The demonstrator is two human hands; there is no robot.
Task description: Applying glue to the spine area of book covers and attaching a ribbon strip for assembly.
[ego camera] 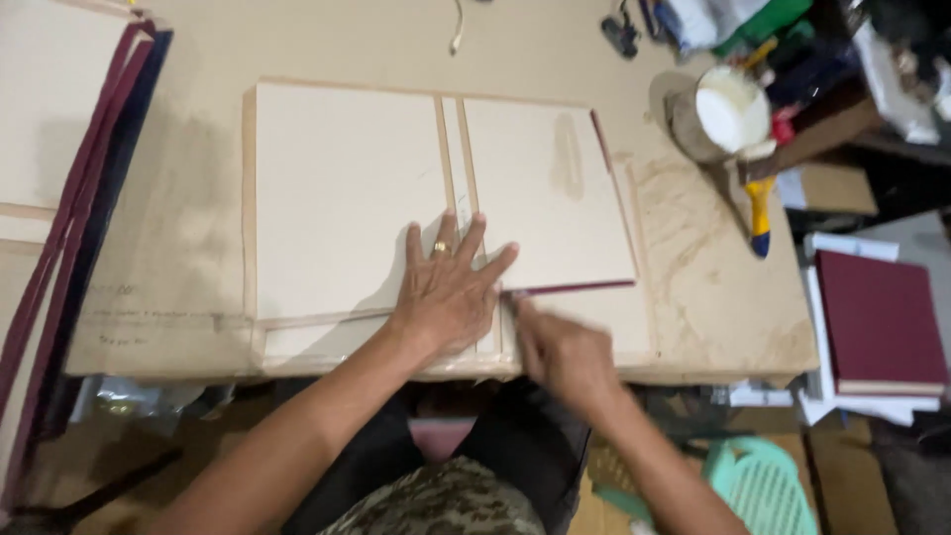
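An open book cover (pixel 347 188) of pale grey boards lies flat on the brown work board (pixel 693 287), with a narrow spine strip between two panels. A maroon cloth edge (pixel 575 287) shows along the right panel's near and right sides. My left hand (pixel 451 287), wearing a gold ring, presses flat with fingers spread over the spine strip and the near edge. My right hand (pixel 560 352) is closed at the near edge of the right panel, fingertips pinching or pushing at the maroon fold; blur hides what it grips.
A stack of maroon and dark blue covers (pixel 69 198) lies at the left. A white glue pot (pixel 733 109) and a yellow-handled brush (pixel 760 213) sit at the back right. A maroon book (pixel 877 322) rests on white papers at the right. A green plastic basket (pixel 763 485) stands below.
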